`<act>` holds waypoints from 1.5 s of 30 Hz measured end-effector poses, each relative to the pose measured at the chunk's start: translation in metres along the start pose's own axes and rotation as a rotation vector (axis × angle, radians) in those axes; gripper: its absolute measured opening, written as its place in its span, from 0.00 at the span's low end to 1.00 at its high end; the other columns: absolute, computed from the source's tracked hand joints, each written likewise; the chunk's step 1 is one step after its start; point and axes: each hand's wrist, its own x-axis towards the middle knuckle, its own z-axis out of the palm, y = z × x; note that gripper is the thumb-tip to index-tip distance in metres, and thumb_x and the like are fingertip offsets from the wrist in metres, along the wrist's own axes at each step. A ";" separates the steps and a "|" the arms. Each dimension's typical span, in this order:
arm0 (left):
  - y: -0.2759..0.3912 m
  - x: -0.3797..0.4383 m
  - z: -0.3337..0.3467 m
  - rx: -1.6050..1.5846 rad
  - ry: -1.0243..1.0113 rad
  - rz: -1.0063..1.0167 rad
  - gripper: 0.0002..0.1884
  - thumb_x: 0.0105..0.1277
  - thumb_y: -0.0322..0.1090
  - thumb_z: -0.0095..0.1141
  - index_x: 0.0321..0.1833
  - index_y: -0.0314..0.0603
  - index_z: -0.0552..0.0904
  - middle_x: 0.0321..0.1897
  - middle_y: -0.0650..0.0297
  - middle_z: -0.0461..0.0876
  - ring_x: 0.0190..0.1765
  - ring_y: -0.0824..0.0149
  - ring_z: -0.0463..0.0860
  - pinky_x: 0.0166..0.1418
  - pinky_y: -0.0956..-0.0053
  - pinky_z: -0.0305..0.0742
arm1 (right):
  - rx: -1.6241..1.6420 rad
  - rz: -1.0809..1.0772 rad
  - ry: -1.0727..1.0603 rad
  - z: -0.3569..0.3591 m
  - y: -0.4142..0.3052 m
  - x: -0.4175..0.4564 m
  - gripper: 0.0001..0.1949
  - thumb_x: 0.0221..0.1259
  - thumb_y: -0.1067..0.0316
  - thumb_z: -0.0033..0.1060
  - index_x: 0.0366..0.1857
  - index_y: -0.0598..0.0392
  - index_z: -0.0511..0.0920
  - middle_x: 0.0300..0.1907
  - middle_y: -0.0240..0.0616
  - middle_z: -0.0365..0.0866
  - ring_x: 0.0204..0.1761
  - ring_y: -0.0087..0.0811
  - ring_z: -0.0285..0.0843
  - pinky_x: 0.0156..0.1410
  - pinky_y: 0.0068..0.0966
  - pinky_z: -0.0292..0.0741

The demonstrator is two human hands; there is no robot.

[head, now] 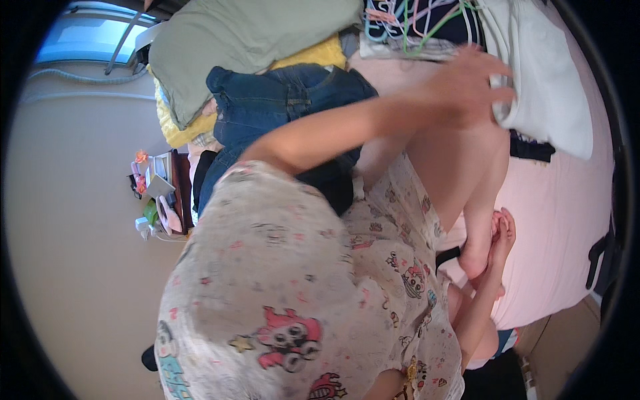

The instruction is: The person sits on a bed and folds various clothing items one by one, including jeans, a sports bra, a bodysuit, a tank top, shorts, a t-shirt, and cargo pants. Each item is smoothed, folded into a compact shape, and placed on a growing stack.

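Note:
My left hand (472,87), blurred, is stretched out with fingers spread at the near edge of a white cloth item (550,95); whether it touches the cloth cannot be told. My right hand (502,235) lies palm up beside my bare foot (475,257), its fingers loosely curled, with nothing clearly seen in it. Dark blue jeans (260,105) lie crumpled beside me, partly under my left arm. Plastic hangers (425,32) in several colours lie on dark and patterned clothes beyond my left hand. A small dark folded cloth (530,149) lies partly under the white item.
I sit on a bed with a pink sheet (550,210). A grey-green pillow or cushion (225,45) and yellow fabric (185,131) lie past the jeans. A bedside table (182,187) with small objects stands by the wall. Beyond is a window (85,40).

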 end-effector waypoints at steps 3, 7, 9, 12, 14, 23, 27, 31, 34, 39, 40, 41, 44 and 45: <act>-0.039 -0.083 -0.130 0.467 -0.312 -0.261 0.24 0.55 0.36 0.65 0.57 0.44 0.82 0.58 0.51 0.79 0.63 0.49 0.75 0.65 0.53 0.71 | 0.018 0.023 0.006 -0.005 -0.002 -0.008 0.14 0.75 0.72 0.50 0.59 0.63 0.75 0.42 0.37 0.81 0.41 0.24 0.79 0.49 0.17 0.77; -0.036 -0.239 -0.317 1.024 -0.302 -1.288 0.43 0.60 0.58 0.66 0.72 0.39 0.68 0.65 0.40 0.73 0.68 0.37 0.70 0.70 0.49 0.66 | 0.038 0.025 0.005 0.002 -0.004 -0.015 0.14 0.75 0.73 0.50 0.59 0.63 0.75 0.43 0.39 0.82 0.44 0.25 0.81 0.52 0.18 0.79; -0.020 -0.366 -0.381 0.520 -0.219 -1.697 0.51 0.59 0.69 0.62 0.70 0.27 0.67 0.65 0.44 0.75 0.67 0.45 0.73 0.71 0.59 0.66 | 0.063 0.023 -0.057 -0.005 0.001 -0.009 0.15 0.73 0.72 0.52 0.61 0.64 0.73 0.46 0.43 0.83 0.50 0.29 0.83 0.58 0.21 0.80; 0.032 -0.356 -0.319 0.042 -0.007 -1.931 0.44 0.64 0.63 0.61 0.68 0.27 0.71 0.57 0.51 0.81 0.56 0.56 0.81 0.63 0.65 0.73 | 0.058 -0.009 -0.049 -0.010 0.001 -0.012 0.16 0.73 0.71 0.53 0.61 0.63 0.73 0.47 0.43 0.83 0.51 0.30 0.83 0.58 0.22 0.79; 0.030 -0.349 -0.299 -0.050 0.171 -2.025 0.38 0.67 0.57 0.61 0.64 0.23 0.74 0.51 0.52 0.84 0.51 0.63 0.82 0.58 0.70 0.76 | 0.054 -0.019 -0.079 -0.006 0.001 -0.010 0.16 0.73 0.71 0.53 0.61 0.63 0.74 0.47 0.43 0.83 0.51 0.30 0.83 0.59 0.22 0.79; 0.156 -0.115 -0.193 -0.211 -0.387 -0.767 0.27 0.67 0.45 0.64 0.63 0.35 0.76 0.57 0.51 0.83 0.56 0.55 0.83 0.62 0.65 0.76 | -0.186 -0.177 -0.007 0.092 -0.079 -0.052 0.18 0.75 0.61 0.53 0.62 0.58 0.74 0.50 0.40 0.82 0.55 0.30 0.80 0.63 0.29 0.74; 0.192 -0.088 -0.163 -0.545 -0.779 -0.621 0.24 0.56 0.36 0.67 0.56 0.41 0.78 0.50 0.44 0.81 0.54 0.44 0.81 0.58 0.55 0.77 | -0.129 -0.406 -0.336 0.202 -0.141 -0.069 0.19 0.75 0.58 0.49 0.61 0.57 0.75 0.52 0.41 0.81 0.57 0.35 0.78 0.66 0.33 0.70; 0.190 -0.062 -0.149 -0.787 -0.911 -0.555 0.24 0.51 0.35 0.66 0.54 0.43 0.79 0.47 0.47 0.82 0.50 0.45 0.83 0.54 0.54 0.78 | -0.204 -0.507 -0.649 0.328 -0.180 -0.077 0.19 0.75 0.58 0.49 0.61 0.58 0.75 0.53 0.42 0.81 0.57 0.36 0.78 0.67 0.33 0.70; 0.187 -0.025 -0.133 -0.885 -0.808 -0.418 0.21 0.52 0.35 0.66 0.50 0.42 0.78 0.43 0.49 0.83 0.47 0.46 0.84 0.49 0.57 0.78 | -0.302 -0.560 -0.771 0.386 -0.181 -0.074 0.19 0.75 0.58 0.49 0.61 0.59 0.75 0.53 0.44 0.80 0.58 0.37 0.77 0.67 0.33 0.70; 0.199 0.037 -0.092 -1.203 -0.650 -0.217 0.16 0.51 0.35 0.67 0.40 0.40 0.77 0.34 0.53 0.83 0.38 0.51 0.84 0.40 0.64 0.77 | -0.404 -0.692 -0.668 0.349 -0.201 -0.072 0.20 0.75 0.58 0.48 0.61 0.59 0.75 0.54 0.45 0.80 0.58 0.38 0.76 0.67 0.33 0.70; 0.202 0.057 -0.086 -1.242 -0.607 -0.210 0.14 0.50 0.34 0.67 0.36 0.40 0.77 0.29 0.54 0.82 0.33 0.54 0.84 0.37 0.65 0.75 | -0.404 -0.743 -0.598 0.322 -0.214 -0.076 0.20 0.75 0.58 0.48 0.61 0.60 0.75 0.54 0.46 0.79 0.58 0.39 0.76 0.67 0.33 0.70; 0.204 0.079 -0.081 -1.292 -0.550 -0.194 0.12 0.50 0.34 0.67 0.32 0.39 0.77 0.24 0.56 0.80 0.29 0.56 0.83 0.34 0.67 0.74 | -0.418 -0.795 -0.500 0.291 -0.230 -0.083 0.20 0.75 0.58 0.48 0.61 0.60 0.75 0.55 0.46 0.79 0.59 0.39 0.76 0.67 0.33 0.70; 0.216 0.143 -0.034 -1.323 -0.156 -0.137 0.10 0.49 0.33 0.67 0.27 0.35 0.80 0.20 0.53 0.80 0.25 0.58 0.84 0.31 0.68 0.74 | -0.347 -0.991 -0.150 0.172 -0.267 -0.080 0.20 0.74 0.59 0.47 0.61 0.60 0.75 0.55 0.47 0.79 0.59 0.40 0.76 0.67 0.33 0.70; 0.237 0.180 -0.017 -1.452 -0.049 -0.078 0.10 0.49 0.33 0.67 0.28 0.34 0.82 0.21 0.50 0.82 0.26 0.58 0.85 0.31 0.68 0.75 | -0.425 -1.065 0.099 0.122 -0.299 -0.114 0.20 0.74 0.59 0.47 0.61 0.60 0.75 0.56 0.47 0.79 0.59 0.40 0.76 0.67 0.33 0.70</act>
